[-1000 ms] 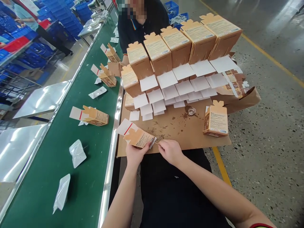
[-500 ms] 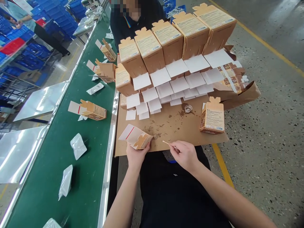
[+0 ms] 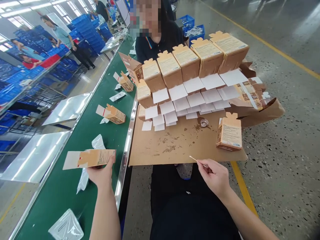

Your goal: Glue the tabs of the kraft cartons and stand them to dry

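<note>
My left hand (image 3: 101, 173) is closed round a small brown carton (image 3: 100, 157) held over the green conveyor belt (image 3: 82, 133). The carton lies on its side, its flaps open and a white flap pointing left. Between the thumb and fingers of my right hand (image 3: 213, 175) is a cotton swab (image 3: 193, 158), its tip pointing up and left near the cardboard's front edge. A small clear dish (image 3: 204, 123) sits on the wet-spotted cardboard sheet (image 3: 160, 156). One upright carton (image 3: 229, 133) with raised tabs stands at the right of the sheet.
Stacked cartons (image 3: 188, 65) with white flaps hanging toward me fill the back of the cardboard. More open cartons (image 3: 115, 114) and plastic-wrapped packets (image 3: 67, 226) lie along the belt. Across the stack is a co-worker (image 3: 165, 40); a metal rail (image 3: 127, 150) borders the belt.
My left hand has carried the carton left from the cardboard to over the belt. My right hand still pinches the swab. The view has shifted, and a further carton is raised beside the co-worker.
</note>
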{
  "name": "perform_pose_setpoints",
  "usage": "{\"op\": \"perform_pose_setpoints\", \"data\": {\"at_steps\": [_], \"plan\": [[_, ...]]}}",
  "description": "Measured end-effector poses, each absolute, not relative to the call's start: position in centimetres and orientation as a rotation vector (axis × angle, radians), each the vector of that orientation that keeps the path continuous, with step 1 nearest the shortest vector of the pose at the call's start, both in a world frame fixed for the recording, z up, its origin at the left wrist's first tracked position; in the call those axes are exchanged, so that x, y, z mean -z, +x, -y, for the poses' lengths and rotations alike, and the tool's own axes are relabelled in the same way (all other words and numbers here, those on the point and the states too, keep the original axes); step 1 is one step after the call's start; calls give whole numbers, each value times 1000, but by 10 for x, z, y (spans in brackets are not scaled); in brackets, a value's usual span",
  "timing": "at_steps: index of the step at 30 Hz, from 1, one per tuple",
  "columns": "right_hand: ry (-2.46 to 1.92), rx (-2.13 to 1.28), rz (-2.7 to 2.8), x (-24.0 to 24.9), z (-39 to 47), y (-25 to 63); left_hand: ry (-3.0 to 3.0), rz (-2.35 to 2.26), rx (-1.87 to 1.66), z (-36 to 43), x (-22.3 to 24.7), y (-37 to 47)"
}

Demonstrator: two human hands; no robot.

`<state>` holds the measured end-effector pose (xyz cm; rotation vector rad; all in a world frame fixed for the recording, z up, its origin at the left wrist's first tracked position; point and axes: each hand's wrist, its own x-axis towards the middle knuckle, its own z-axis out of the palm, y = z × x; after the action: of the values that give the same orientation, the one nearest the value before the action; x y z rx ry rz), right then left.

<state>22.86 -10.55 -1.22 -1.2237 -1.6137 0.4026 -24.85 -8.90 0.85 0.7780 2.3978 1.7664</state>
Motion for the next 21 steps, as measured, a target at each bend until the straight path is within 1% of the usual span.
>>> {"op": "perform_pose_setpoints", "data": {"at_steps": [4,6,10,13,15,18,19,21], "plan": [[-1201,-418,1600,7,103,227,635,-2559,-1557,104,6,-268],[-1182,-438,1604,3,100,225,607,-2542,-1543,110,14,-262],[-1199,-433,1574,-4,97,235,670,-2619,-1697,131,23,-236],[-1257,-426,1536,-8,95,247,899,-2589,-1887,130,22,-212],[-1286,-428,1529,-11,93,251,1060,-2378,-1979,102,12,-198],[-1269,-408,1541,-17,88,251,1064,-2119,-1969,17,-20,-185],[-1257,-396,1548,-19,87,250,1001,-2088,-1907,-16,-32,-182],[-1245,-364,1557,-24,85,249,942,-2034,-1631,-78,-53,-178]]}}
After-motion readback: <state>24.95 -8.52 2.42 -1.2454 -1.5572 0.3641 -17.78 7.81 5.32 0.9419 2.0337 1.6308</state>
